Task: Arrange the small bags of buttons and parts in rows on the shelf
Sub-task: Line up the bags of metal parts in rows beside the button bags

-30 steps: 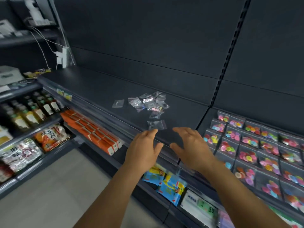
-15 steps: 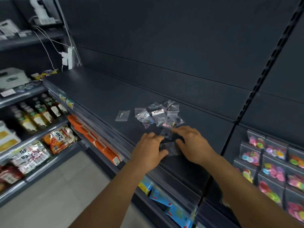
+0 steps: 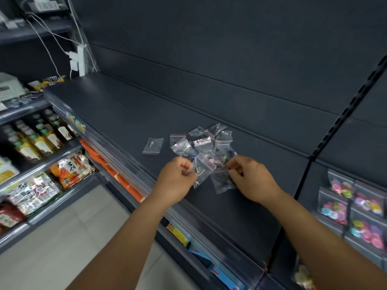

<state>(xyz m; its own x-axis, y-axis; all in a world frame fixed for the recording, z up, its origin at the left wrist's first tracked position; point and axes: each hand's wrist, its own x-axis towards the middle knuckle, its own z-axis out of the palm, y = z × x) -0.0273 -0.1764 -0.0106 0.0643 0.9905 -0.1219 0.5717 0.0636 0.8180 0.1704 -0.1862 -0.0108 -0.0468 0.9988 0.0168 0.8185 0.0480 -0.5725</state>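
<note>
The dark shelf [image 3: 129, 114] ran from upper left to lower right, mostly bare, with a raised back panel behind it. To the right, the neighbouring section carried bags of coloured buttons [image 3: 356, 208] already laid out in rows. Below and to the left, lower shelves held bottles [image 3: 39, 141] and food packets [image 3: 71, 168].

The loose pile of small clear bags [image 3: 206, 141] lay near the middle of the shelf, overlapping one another in no order. One separate bag [image 3: 153, 145] lay flat just to the left of the pile, apart from it.

Both forearms reached up from the bottom edge toward the near side of the pile. The left hand [image 3: 177, 178] was curled, knuckles up, its grip pinching the edge of a clear bag [image 3: 202, 170] that hung tilted from the fingers. The right hand [image 3: 250, 177] was likewise curled, its grip pinching the top of a second bag with dark contents [image 3: 223, 182], which trailed toward the front of the shelf. The two held bags lay between the hands, near or touching each other; contact could not be confirmed because of motion blur.

Key relation: the pile lay directly beyond both hands, toward the back panel, roughly equally near to each. The bare shelf surface for a row extended left of the left hand and in front of both hands. The left hand therefore appeared better placed to start a row beside the separate bag.
</note>
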